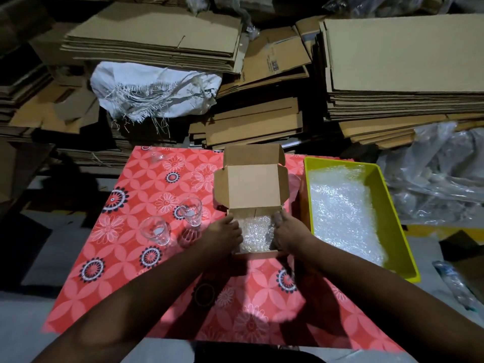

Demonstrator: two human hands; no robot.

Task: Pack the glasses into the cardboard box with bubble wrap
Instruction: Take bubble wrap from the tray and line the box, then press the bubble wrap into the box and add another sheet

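A small cardboard box (251,188) stands open on the red flowered cloth, its lid flap tilted back. Bubble wrap (255,233) lines the inside of the box. My left hand (225,235) rests at the box's left side, with its fingers curled over the edge onto the wrap. On the right side, my right hand (286,233) does the same. Two clear glasses stand upright left of the box: one glass (191,211) close to it, the other glass (156,230) further left and nearer me. A third glass (156,156) shows faintly at the cloth's far edge.
A yellow plastic bin (379,179) holding more bubble wrap (343,213) stands right of the box. Stacks of flattened cardboard (392,74) and a white woven sack (154,91) fill the back. Plastic bags (440,174) lie at the right.
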